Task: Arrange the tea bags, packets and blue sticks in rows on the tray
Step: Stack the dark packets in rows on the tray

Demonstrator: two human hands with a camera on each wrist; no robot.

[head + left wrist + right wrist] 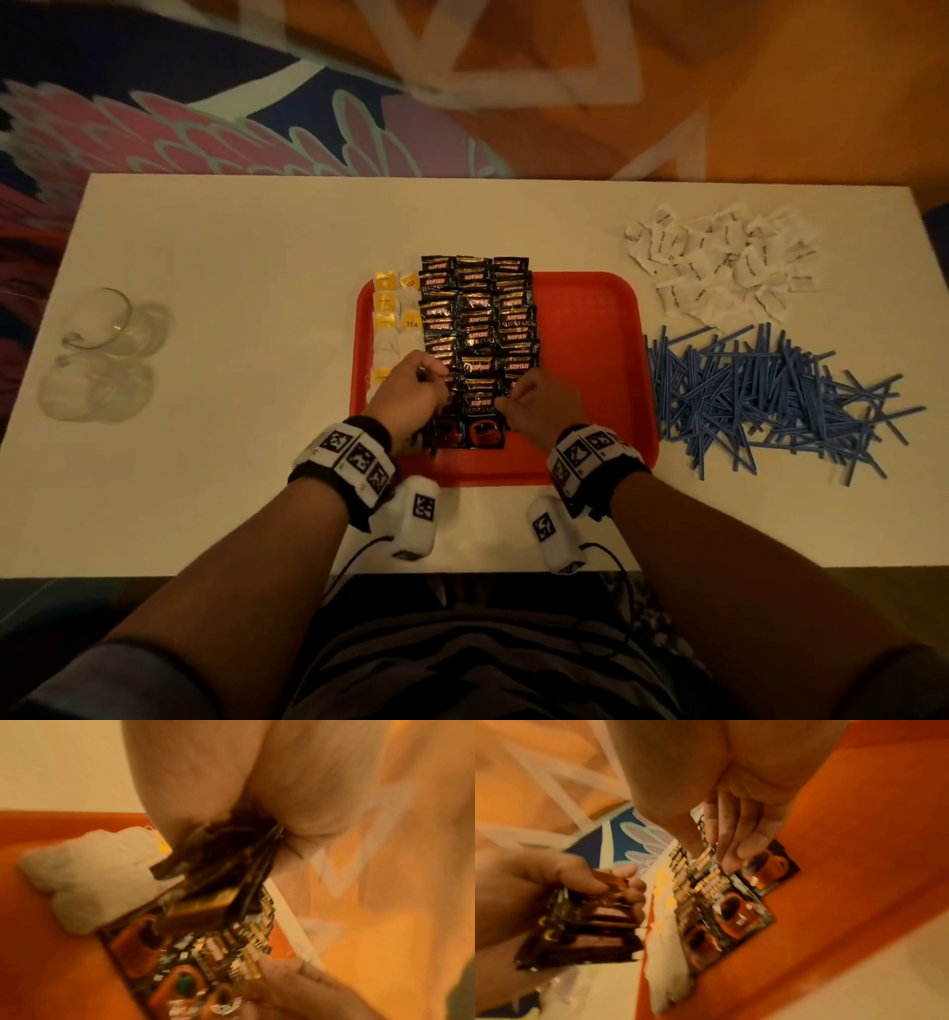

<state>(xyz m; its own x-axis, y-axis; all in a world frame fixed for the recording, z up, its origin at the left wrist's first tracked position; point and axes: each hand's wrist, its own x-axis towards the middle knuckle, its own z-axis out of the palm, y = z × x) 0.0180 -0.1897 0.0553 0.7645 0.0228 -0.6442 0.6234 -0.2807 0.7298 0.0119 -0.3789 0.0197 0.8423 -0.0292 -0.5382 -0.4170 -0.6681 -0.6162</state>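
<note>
White table point(231, 488) before a seated person, seen from the head camera. At its centre lies one red tray point(590, 360). Three columns of black coffee packets point(477, 329), overlapping like shingles, run from the tray's far edge toward the near side; the exact count per column cannot be told. The packets read "KOPIKO" and, on several, "SUPREMO"; the nearest ones show an orange cup. Left of them, along the tray's left edge, stand two columns of tea bags point(395, 318), white pouches with yellow tags, one tag reading "TEA"; their number cannot be told.

On the table right of the tray: one loose heap of blue sticks point(770, 401), too many and too crossed to count, and beyond it one heap of white packets point(719, 267) whose printing is too small to read. At the table's left end lie clear glass cups point(102, 354), at least two.

Left hand point(411, 390), fingers curled, grasps a fanned stack of black packets point(590, 925), several in number, over the near left part of the tray. Right hand point(544, 406), fingers bent downward, has its fingertips point(731, 860) on the packets of the right-hand column; whether it pinches one cannot be told. Each wrist carries a band with black-and-white square markers.
</note>
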